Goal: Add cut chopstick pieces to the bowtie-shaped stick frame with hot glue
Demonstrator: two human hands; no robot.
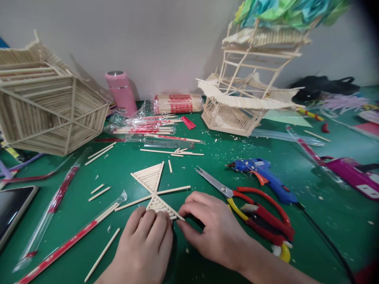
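Note:
A flat star-shaped frame of thin wooden chopsticks (150, 178) lies on the green table. Its spokes cross at the middle, and its upper and lower wedges are filled with rows of cut sticks. My left hand (145, 244) rests over the lower wedge with fingers curled and pressed together on it, hiding its bottom edge. With thumb and forefinger, my right hand (210, 228) grips the end of the lower right spoke. Red-handled scissors (219, 183) and a blue glue gun (266, 177) lie to the right of my hands.
A hexagonal stick panel structure (72, 114) stands at left and a tiered stick model (237, 114) at back right. Wrapped chopsticks (177, 103) and a pink bottle (121, 92) line the wall. Loose sticks (102, 254), a phone (14, 213) and a purple glue gun (349, 169) lie around.

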